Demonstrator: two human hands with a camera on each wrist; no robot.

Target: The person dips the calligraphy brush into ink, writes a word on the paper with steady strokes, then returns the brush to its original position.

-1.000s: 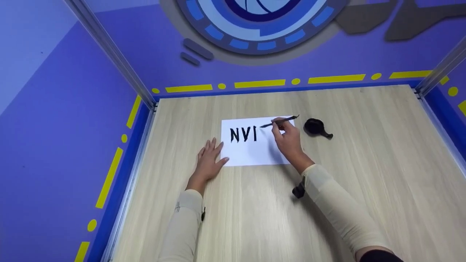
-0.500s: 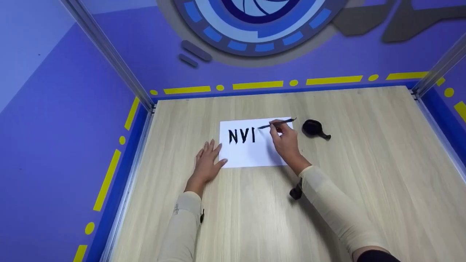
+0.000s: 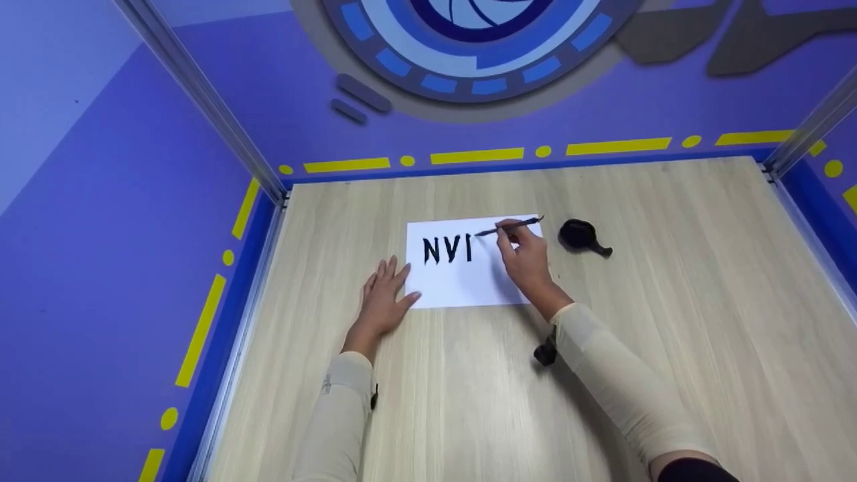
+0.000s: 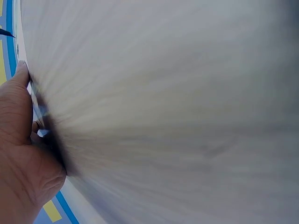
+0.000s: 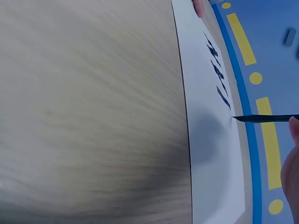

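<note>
A white sheet of paper (image 3: 462, 288) lies on the table with black brushed letters "NVI" (image 3: 447, 248) along its upper left. My right hand (image 3: 525, 258) pinches a dark writing brush (image 3: 515, 225), its tip just right of the "I". In the right wrist view the brush (image 5: 261, 118) points left, its tip right at the paper (image 5: 205, 144). My left hand (image 3: 385, 301) rests on the table with fingers spread, thumb and fingertips at the paper's left edge. The left wrist view shows this hand (image 4: 18, 135) from the side, palm down.
A small black dish with a short handle (image 3: 577, 235) stands right of the paper. The wood-grain table (image 3: 455, 388) is bounded by blue-purple panels (image 3: 221, 87) at the back and sides. A black device (image 3: 546, 353) hangs under the right wrist.
The brush and right hand have moved slightly left and down, bringing the tip nearer the "I". The left hand stays in place. The head view shifts a little.
</note>
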